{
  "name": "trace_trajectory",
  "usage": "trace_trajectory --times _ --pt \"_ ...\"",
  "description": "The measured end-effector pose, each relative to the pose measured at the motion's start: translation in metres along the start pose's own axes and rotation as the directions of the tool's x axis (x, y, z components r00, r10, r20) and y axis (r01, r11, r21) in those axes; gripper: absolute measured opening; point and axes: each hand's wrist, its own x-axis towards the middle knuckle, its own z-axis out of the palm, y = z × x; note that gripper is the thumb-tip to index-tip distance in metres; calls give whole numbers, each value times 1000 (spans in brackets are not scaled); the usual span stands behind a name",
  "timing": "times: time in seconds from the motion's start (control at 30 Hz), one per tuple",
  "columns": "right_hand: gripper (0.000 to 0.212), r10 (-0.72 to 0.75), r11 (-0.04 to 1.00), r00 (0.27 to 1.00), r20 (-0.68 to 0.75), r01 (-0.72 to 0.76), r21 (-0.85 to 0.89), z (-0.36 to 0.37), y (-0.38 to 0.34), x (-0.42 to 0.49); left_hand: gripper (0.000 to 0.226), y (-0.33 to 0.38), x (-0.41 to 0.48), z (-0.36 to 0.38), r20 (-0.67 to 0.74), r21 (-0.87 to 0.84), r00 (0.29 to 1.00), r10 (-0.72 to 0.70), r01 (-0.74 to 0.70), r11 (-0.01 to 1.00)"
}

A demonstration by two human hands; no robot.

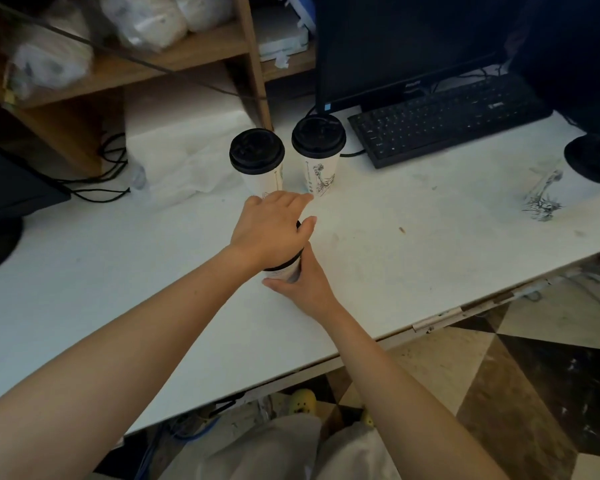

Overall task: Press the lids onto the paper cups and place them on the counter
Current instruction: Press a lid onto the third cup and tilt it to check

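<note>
My left arm reaches in from the lower left, forearm straight, wrist level, and my left hand (272, 230) lies palm-down on the black lid (293, 260); its fingers are spread and nearly flat, thumb out to the side, pressing rather than gripping; my right arm comes in from the lower right and my right hand (305, 282) wraps the wall of the paper cup (284, 271) just under the lid, fingers curled round it; the cup stands on the white counter (395, 258), in front of two lidded cups (257, 161) beside the keyboard (444, 123).
</note>
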Motion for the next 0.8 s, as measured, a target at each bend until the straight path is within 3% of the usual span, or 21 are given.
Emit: trace_trajectory --times 0.17,0.3,0.47,0.6,0.73,0.8 --pt "77 -16 1000 1000 12 16 -2 -2 -7 0 52 0 1 -3 30 27 999 15 -16 999" --pt "72 -48 998 997 -56 46 -38 -5 -26 -7 58 -3 5 -26 117 19 992 39 -42 999" --pt "66 -240 959 947 -216 196 -205 -33 -83 3 89 4 12 -106 147 -67 955 -258 270 961" --pt "77 -398 859 877 -271 252 -445 -53 -130 7 91 4 7 -167 304 -373 906 -296 399 838" --pt "80 -522 769 793 -312 280 -575 -67 -178 -6 70 5 -6 -198 178 -553 970 -167 239 798" --pt "79 -504 769 820 -272 282 -574 -75 -195 -15 59 1 -13 -203 84 -653 990 -115 142 744"
